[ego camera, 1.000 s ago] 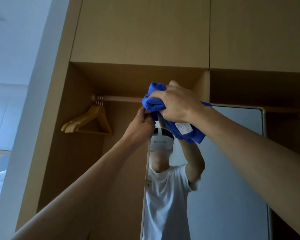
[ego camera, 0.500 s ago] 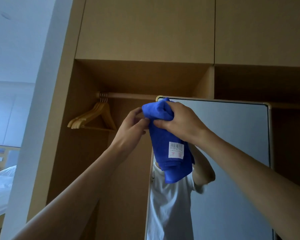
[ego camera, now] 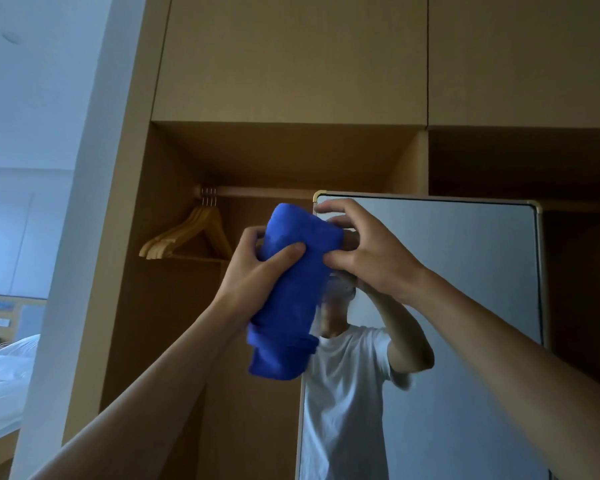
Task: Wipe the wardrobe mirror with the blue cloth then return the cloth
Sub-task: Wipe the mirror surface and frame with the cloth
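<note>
- Step as I read it: regripping the blue cloth (ego camera: 291, 289) into a pad; I can't tell how much of the mirror (ego camera: 465, 306) is wiped
- left hand (ego camera: 257, 271) grasps the cloth round its middle, thumb across the front, fingers wrapped behind
- right hand (ego camera: 364, 251) looks to pinch the cloth's upper right edge with its thumb and one finger, other fingers spread loose above it
- Cloth is held in the air as a loose roll, lower end hanging free, just at the mirror's top left corner; I can't tell if it touches the glass
- To do this well I'd fold it to one flat face and tuck the hanging end in so it doesn't drag
- I'd then go one-handed, start at that top corner and run overlapping passes downward
- I'd keep pressure even and steady the frame with the free hand
- wardrobe bay (ego camera: 174, 306) left of the mirror: rail (ego camera: 264, 192) carries a bunch of wooden hangers (ego camera: 187, 237) at its left end, no clothes on them
- upper cabinet doors (ego camera: 291, 57) are closed, so their contents are hidden
- Bay behind the mirror is too dark to read
</note>
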